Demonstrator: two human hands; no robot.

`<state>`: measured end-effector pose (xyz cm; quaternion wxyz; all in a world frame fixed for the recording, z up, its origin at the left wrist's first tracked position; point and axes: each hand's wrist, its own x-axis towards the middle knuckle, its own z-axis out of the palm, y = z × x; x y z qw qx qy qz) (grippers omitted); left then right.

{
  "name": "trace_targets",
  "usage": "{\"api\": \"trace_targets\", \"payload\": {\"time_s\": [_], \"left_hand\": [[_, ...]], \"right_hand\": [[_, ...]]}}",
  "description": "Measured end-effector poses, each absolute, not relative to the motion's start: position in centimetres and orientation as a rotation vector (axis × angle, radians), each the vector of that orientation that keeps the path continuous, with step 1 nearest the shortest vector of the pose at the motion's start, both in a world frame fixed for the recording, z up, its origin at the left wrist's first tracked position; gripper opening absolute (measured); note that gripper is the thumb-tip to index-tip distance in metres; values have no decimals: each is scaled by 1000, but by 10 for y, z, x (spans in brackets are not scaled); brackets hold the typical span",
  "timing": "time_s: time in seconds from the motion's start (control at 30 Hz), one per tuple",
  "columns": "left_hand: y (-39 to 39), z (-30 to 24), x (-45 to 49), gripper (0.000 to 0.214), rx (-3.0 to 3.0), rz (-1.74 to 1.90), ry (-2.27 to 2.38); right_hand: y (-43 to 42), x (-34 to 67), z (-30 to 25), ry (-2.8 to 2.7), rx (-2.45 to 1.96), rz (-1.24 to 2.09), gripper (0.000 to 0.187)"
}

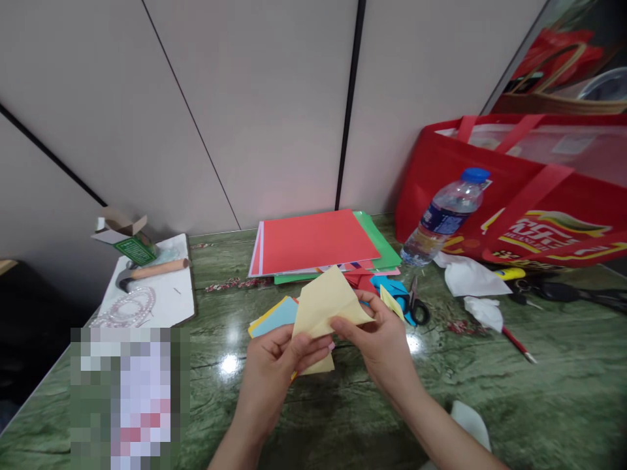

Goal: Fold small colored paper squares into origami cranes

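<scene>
Gripping yellow paper (324, 301) between left hand (274, 373) and right hand (383, 346) above the bench (543, 398); could crease crooked or tear from uneven pulling.

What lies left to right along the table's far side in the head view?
Wooden-handled hammer → stack of coloured paper sheets, red on top → clear plastic water bottle with blue cap → red shopping bag.

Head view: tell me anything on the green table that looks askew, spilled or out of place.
The water bottle leans tilted against the red bag, cap on, nothing spilled. Crumpled white tissues lie beside it. The coloured paper stack is fanned unevenly. The held yellow paper looks intact.
</scene>
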<state>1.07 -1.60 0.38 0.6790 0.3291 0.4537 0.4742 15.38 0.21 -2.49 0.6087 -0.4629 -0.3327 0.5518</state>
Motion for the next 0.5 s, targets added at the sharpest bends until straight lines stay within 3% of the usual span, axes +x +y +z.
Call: {"api": "trace_targets", "payload": {"time_s": [0.5], "left_hand": [[-15, 3, 16, 22, 773, 1128, 1107]], "right_hand": [[3, 150, -23, -638, -949, 1442, 42]]}}
